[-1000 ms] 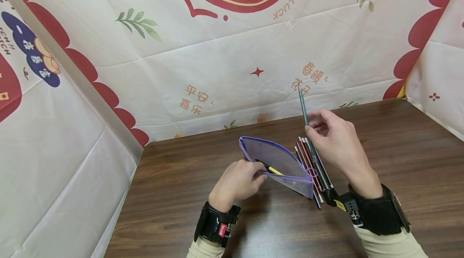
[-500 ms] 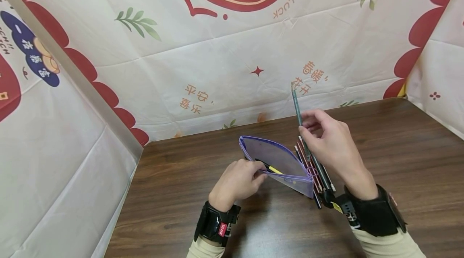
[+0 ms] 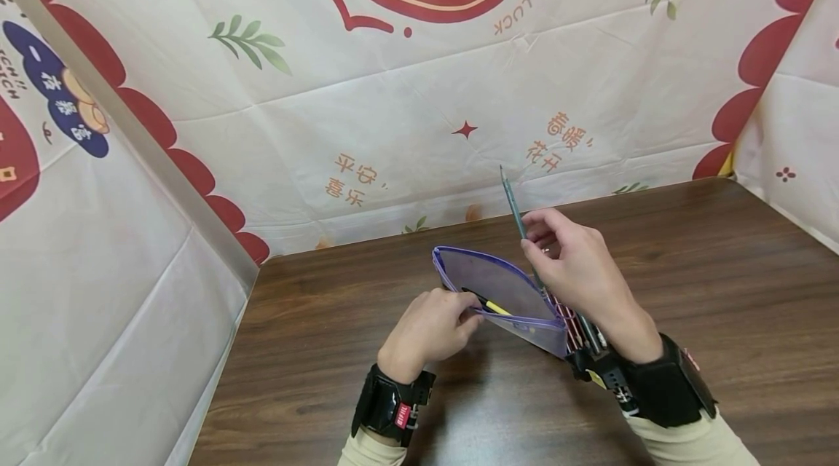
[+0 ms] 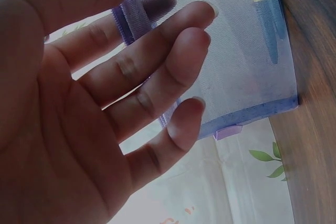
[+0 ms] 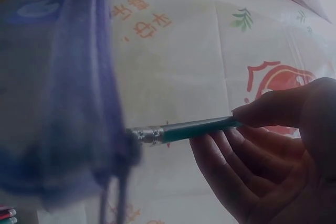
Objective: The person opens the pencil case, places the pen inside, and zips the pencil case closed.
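Observation:
A purple mesh zip pencil pouch (image 3: 527, 335) stands open-mouthed on the table. My left hand (image 3: 429, 328) pinches its near edge between thumb and index finger, the index finger inside; the other fingers lie outside the mesh (image 4: 231, 72). A black-and-yellow pen (image 3: 496, 307) is in the pouch. My right hand (image 3: 580, 266) holds a teal pencil (image 3: 513, 198) between thumb and fingers, tilted, point up. The pencil's silver eraser end (image 5: 148, 135) is at the pouch's zip edge in the right wrist view; the zip partly hides its tip.
Several pencils (image 3: 575, 331) lie on the brown wooden table (image 3: 314, 371) right of the pouch, partly under my right wrist. A white printed cloth (image 3: 393, 102) hangs behind the table, with a cloth-covered panel (image 3: 118, 269) on the left.
My right hand has moved left with the teal pencil, from above the loose pencils to the pouch's right end. The left hand and the pouch have stayed in place.

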Available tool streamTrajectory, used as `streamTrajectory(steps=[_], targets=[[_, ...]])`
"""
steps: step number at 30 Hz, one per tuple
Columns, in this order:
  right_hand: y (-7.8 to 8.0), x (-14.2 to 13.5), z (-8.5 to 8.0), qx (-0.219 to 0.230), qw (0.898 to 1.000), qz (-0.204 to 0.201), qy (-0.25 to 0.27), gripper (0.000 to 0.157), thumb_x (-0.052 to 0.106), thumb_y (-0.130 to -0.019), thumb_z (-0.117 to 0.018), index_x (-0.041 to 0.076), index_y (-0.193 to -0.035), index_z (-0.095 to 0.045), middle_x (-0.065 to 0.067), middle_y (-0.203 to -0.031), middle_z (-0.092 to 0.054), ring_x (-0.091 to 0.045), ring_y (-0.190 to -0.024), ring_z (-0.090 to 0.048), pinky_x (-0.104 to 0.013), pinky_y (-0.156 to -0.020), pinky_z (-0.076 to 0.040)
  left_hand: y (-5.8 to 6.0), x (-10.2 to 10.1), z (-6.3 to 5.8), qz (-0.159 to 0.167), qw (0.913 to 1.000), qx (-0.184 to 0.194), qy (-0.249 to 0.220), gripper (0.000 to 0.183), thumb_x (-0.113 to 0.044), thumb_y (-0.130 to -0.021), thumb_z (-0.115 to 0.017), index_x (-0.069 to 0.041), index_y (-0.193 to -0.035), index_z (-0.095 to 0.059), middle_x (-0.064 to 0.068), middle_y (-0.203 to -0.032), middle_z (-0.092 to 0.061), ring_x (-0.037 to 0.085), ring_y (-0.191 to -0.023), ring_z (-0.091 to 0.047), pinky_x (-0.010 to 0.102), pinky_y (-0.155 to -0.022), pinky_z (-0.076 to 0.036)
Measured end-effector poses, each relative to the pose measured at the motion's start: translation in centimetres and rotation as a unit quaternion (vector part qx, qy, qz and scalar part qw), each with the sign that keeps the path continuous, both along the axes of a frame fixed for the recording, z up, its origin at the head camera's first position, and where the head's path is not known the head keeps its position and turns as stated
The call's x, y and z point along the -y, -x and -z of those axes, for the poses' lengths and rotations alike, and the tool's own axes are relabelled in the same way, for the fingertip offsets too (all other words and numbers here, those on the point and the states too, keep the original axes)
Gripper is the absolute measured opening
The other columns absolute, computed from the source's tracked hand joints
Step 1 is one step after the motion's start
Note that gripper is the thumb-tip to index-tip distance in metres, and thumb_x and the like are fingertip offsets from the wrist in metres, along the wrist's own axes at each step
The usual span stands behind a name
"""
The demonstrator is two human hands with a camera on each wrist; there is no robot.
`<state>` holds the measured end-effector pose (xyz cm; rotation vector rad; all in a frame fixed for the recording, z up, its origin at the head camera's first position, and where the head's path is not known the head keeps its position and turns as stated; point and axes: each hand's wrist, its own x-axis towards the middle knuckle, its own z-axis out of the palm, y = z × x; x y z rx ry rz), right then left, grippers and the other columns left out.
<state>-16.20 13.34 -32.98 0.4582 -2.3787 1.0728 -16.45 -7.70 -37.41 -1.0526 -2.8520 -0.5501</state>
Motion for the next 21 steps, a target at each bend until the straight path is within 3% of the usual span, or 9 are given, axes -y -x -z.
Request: streamTrajectory(steps=[21], targets=[[-0.14, 0.8, 0.31, -0.012, 1.0, -0.025, -0.013, 0.021, -0.001, -0.084, -0.061, 0.0, -0.105, -0.06, -0.01, -0.082, -0.068, -0.015, -0.07, -0.062, -0.04, -0.059, -0.055, -0.01, 0.04, -0.01, -0.002, 1.0, 0.002, 0.0, 0.011, -0.025, -0.089, -0.062, -0.015, -0.087, -0.067, -0.01, -0.06, -0.048, 0.001, -0.048, -0.041, 0.017, -0.044, -0.03]])
